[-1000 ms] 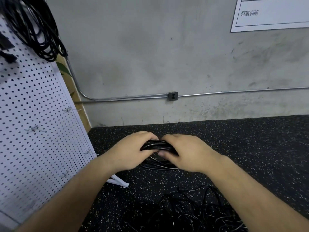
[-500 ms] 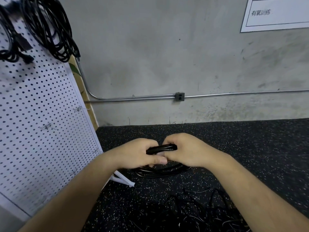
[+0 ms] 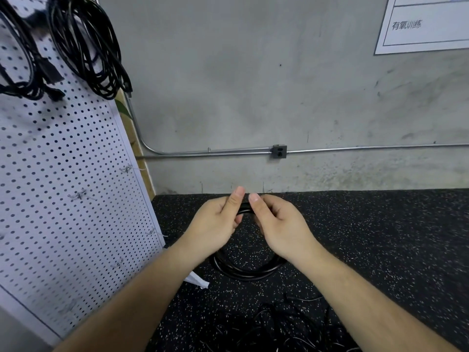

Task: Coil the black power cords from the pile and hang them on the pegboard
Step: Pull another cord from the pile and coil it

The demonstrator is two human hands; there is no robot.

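A coiled black power cord hangs as a loop between my two hands above the speckled black floor. My left hand and my right hand both grip the top of the coil, thumbs up and close together. A tangled pile of loose black cords lies on the floor below my forearms. The white pegboard leans at the left, with two coiled cords hung near its top and several bare metal hooks lower down.
A grey concrete wall stands behind, with a metal conduit and a small outlet box. A white sign hangs at the top right. A white foot of the pegboard stand pokes out on the floor.
Both hands have lifted the coil off the floor and turned it upright, so the loop now hangs below them. The view has tilted up, showing more of the pegboard's top.
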